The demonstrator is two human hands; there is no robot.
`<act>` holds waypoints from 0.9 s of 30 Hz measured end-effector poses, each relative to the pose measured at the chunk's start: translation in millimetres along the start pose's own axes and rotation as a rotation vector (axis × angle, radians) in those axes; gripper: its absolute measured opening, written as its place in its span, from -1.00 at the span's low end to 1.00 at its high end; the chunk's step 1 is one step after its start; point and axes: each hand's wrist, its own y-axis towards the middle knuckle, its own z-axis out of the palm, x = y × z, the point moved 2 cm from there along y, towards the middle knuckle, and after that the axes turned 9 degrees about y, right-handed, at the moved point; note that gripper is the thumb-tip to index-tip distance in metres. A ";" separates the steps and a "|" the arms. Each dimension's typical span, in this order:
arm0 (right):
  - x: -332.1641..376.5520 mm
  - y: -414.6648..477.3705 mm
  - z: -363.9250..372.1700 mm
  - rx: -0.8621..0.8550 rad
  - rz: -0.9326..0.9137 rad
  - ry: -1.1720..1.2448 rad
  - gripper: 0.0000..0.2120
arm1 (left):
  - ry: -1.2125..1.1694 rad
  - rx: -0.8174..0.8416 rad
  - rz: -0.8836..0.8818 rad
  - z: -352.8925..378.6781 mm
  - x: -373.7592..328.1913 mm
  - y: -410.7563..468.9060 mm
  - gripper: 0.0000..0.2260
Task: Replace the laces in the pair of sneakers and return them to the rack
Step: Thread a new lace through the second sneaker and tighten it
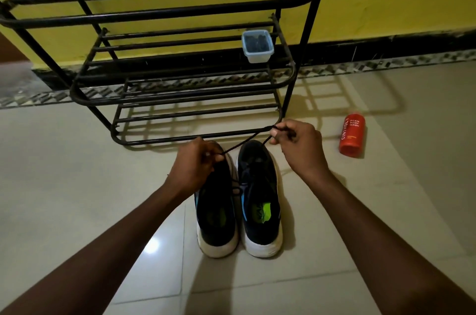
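Head cam: lace stretched over the sneakers

Left hand (198, 160) and right hand (296, 144) each pinch the dark lace (243, 142), taut between them. Sneakers (260, 185) sit side by side on the floor, just in front of the rack (180, 15). Pull unevenly and one end could probably slip back out of an eyelet.

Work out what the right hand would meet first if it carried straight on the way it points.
Probably the black rack, at the front rail of its lowest shelf, just beyond the right hand pinching the black lace. Depth is unclear; it might pass above.
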 end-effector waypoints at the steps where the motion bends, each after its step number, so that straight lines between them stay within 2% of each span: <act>1: -2.9 -2.9 1.1 0.023 0.036 0.001 -0.87 | -0.022 0.001 -0.022 2.3 -1.8 -0.3 -0.92; 3: -10.3 -13.7 2.3 0.069 0.112 -0.023 -0.71 | -0.100 0.011 -0.082 8.1 -6.1 0.0 -0.89; 8: -27.9 -47.5 5.0 0.219 0.231 -0.091 -0.52 | -0.499 0.083 -0.240 29.7 -27.5 -3.6 -0.92; 11: -36.1 -56.8 10.3 0.257 0.191 -0.123 -0.54 | -0.624 0.110 -0.313 46.1 -33.2 -7.4 -0.89; 17: -49.7 -67.3 13.0 0.059 0.215 0.081 -0.82 | -0.659 0.114 -0.375 62.1 -34.7 -10.9 -0.86; 20: -60.7 -72.1 12.0 -0.011 0.366 0.282 -0.83 | -0.647 0.138 -0.359 65.1 -38.1 -11.3 -0.94; 23: -65.3 -75.5 12.8 -0.043 0.533 0.555 -0.83 | -0.531 0.165 -0.322 68.2 -38.5 -10.1 -0.96; 27: -63.8 -77.0 11.4 -0.055 0.570 0.655 -0.84 | -0.350 0.185 -0.230 71.6 -41.3 -6.7 -0.97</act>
